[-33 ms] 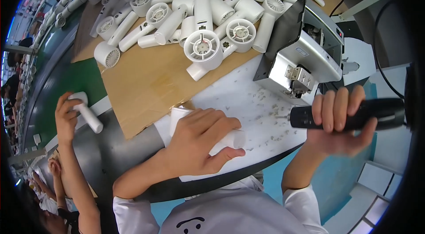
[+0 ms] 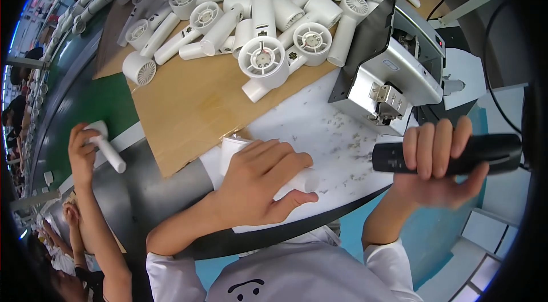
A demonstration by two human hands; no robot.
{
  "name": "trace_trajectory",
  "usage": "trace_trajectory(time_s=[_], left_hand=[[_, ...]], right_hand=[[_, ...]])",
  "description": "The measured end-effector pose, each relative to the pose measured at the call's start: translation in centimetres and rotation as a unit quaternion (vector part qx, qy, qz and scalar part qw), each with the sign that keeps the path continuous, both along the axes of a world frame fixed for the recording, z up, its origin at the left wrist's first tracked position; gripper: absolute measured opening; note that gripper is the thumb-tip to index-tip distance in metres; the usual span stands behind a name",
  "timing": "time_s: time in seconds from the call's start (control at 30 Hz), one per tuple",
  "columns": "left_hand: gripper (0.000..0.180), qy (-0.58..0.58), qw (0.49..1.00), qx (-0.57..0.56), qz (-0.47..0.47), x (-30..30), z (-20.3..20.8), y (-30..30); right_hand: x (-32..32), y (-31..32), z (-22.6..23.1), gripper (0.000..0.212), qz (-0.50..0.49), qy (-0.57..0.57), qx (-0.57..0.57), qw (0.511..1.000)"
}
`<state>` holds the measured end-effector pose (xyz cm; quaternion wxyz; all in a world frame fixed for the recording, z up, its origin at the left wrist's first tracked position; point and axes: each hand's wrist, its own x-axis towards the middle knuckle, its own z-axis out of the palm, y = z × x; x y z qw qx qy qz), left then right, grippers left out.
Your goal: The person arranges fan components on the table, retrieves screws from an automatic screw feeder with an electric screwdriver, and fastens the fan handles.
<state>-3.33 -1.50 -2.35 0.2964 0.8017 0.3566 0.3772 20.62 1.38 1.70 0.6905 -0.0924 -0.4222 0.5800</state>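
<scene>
My left hand (image 2: 262,179) is closed over a white handheld fan (image 2: 229,152) lying on a white sheet (image 2: 319,119). Its head shows beyond my fingers and the pale handle end beside my thumb; the rest is covered. At the right, my right hand (image 2: 434,159) grips a black electric screwdriver (image 2: 494,153) held level, its front end pointing left toward the fan. The bit is too faint to make out. Many small screws (image 2: 357,153) lie scattered on the sheet between the two hands.
A silver and black screw-feeder machine (image 2: 374,111) stands behind the screws. Many white fans (image 2: 262,62) are heaped on cardboard (image 2: 194,113) at the back. On the left, a co-worker's hand (image 2: 81,151) holds another fan (image 2: 108,153) over the green conveyor belt (image 2: 103,102). A black cable (image 2: 485,56) hangs at right.
The co-worker's hand and fan have shifted slightly left. The screwdriver has moved a touch left, and its metal tip, visible before, no longer shows clearly. My left hand stays nearly still.
</scene>
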Motion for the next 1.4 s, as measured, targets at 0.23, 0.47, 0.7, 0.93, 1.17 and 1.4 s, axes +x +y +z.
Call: trace_trajectory(time_s=[0.23, 0.47, 0.7, 0.93, 1.17, 1.4], left_hand=[[0.035, 0.029, 0.999, 0.036, 0.024, 0.9, -0.5, -0.6], [0.027, 0.007, 0.999, 0.025, 0.026, -0.2, 0.0, -0.9], [0.028, -0.033, 0.999, 0.022, -0.006, 0.9, 0.9, -1.1], [0.026, -0.063, 0.998, 0.02, -0.011, 1.0, 0.6, -1.3], [0.024, -0.068, 0.998, 0.007, -0.011, 1.1, 0.1, -1.5], [0.032, -0.019, 0.999, -0.034, 0.037, 1.0, 1.6, -1.8]], right_hand=[[-3.0, -2.7, 1.1, 0.035, -0.027, 0.075, -0.001, 0.997], [-2.3, -2.8, 1.1, 0.041, -0.003, 0.048, -0.036, 0.998], [-2.5, -2.9, 0.9, 0.042, 0.014, 0.061, -0.047, 0.997], [-2.7, -2.9, 1.3, 0.039, 0.017, 0.051, -0.039, 0.998], [-2.8, -3.1, 1.1, 0.036, 0.024, 0.025, -0.031, 0.999], [-2.8, -3.0, 1.6, 0.038, -0.02, -0.004, -0.022, 1.0]])
